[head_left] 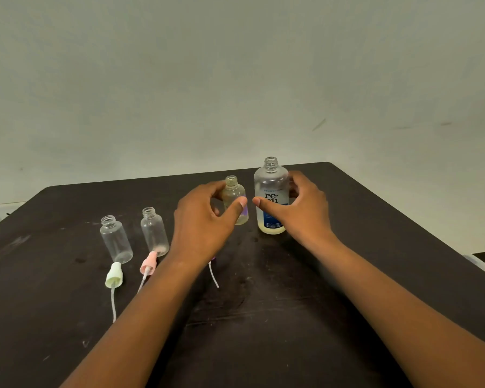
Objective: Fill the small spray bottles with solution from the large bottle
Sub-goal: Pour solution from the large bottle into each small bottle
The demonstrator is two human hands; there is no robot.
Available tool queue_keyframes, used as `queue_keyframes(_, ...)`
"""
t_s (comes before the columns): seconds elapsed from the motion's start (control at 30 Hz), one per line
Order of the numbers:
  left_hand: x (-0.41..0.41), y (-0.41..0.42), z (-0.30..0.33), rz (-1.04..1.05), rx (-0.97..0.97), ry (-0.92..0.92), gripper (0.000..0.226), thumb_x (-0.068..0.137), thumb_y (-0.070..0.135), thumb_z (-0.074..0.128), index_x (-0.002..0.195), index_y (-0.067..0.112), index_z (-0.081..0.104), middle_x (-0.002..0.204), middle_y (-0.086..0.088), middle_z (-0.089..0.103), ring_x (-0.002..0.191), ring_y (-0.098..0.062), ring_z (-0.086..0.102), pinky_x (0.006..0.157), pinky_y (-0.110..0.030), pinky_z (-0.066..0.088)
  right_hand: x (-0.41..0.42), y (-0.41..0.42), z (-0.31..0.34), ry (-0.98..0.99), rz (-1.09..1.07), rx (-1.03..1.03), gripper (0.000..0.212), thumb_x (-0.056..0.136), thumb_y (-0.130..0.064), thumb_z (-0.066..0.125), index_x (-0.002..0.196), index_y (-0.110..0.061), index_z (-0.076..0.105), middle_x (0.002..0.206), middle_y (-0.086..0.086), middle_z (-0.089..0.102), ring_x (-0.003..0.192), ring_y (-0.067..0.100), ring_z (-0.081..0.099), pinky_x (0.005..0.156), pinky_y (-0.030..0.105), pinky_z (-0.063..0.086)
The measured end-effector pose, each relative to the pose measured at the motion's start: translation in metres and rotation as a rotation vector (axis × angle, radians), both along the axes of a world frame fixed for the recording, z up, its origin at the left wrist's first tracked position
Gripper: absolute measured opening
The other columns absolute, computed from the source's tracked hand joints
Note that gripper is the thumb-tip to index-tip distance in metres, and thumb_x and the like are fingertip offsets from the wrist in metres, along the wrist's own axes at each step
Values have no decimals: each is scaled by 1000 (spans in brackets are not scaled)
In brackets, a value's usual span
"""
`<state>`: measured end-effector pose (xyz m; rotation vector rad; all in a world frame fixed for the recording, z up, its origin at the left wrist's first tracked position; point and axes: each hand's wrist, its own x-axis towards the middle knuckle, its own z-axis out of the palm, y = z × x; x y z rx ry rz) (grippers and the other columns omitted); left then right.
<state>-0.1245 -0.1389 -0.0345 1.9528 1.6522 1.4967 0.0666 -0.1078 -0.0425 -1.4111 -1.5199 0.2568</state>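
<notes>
Toward the far right corner of the dark desk (375, 275), seen from the head camera, the large bottle (271, 197) stands upright with its cap off. It is clear, carries a blue and white label, and holds only a shallow layer of pale yellowish liquid at the bottom. The person's right hand (300, 208) is cupped around it, thumb across the front of the label and fingers curling behind the right side; whether the grip is firm or only a light touch cannot be told.

Just left of the large bottle, standing apart from it, is a small spray bottle (235, 201), uncapped and upright, tinted yellowish with liquid. The left hand (205, 222) curls round it, thumb in front of its body and fingers behind it on the left.

Further toward the left edge of the desk stand two more small clear bottles, the middle one (154, 232) and the leftmost one (116, 239), both open at the neck and looking empty. In front of the leftmost bottle lies a pale green spray cap (114, 275) with its dip tube trailing toward the near edge. In front of the middle bottle lies a pink spray cap (148, 263), partly covered by the left forearm. A third white dip tube (214, 275) shows beneath the left wrist; its cap is mostly hidden.
</notes>
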Motion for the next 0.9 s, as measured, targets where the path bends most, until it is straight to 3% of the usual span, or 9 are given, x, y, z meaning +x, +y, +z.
queue_keyframes(0.2, -7, 2, -11, -49, -19, -12, 43, 83, 48, 85, 120, 29, 75, 99, 16, 73, 88, -3, 67, 77, -24, 58, -2, -5, 4, -47, -16, 98, 73, 70, -61, 88, 131, -29, 63, 116, -10, 74, 103, 13, 71, 87, 40, 62)
queue_keyframes(0.4, -9, 5, -15, -104, -50, -29, 46, 83, 42, 87, 124, 26, 76, 102, 15, 77, 91, -2, 72, 86, -26, 62, -6, -7, 3, -197, -25, 193, 72, 72, -54, 91, 132, -28, 62, 121, -9, 73, 104, 14, 69, 85, 31, 59)
queue_keyframes(0.67, -9, 5, -18, -133, -50, -35, 41, 83, 38, 88, 120, 24, 77, 94, 17, 75, 85, 4, 70, 77, -8, 55, -5, -2, -2, -298, -38, 242, 78, 71, -46, 94, 139, -28, 60, 126, -7, 72, 112, 18, 67, 94, 46, 58)
queue_keyframes(0.9, -9, 4, -17, -144, -36, -47, 43, 82, 39, 89, 120, 23, 77, 93, 15, 76, 85, 1, 71, 78, -12, 58, -4, 0, -6, -347, -59, 283, 83, 68, -36, 97, 142, -24, 60, 130, -2, 71, 118, 24, 67, 98, 47, 53)
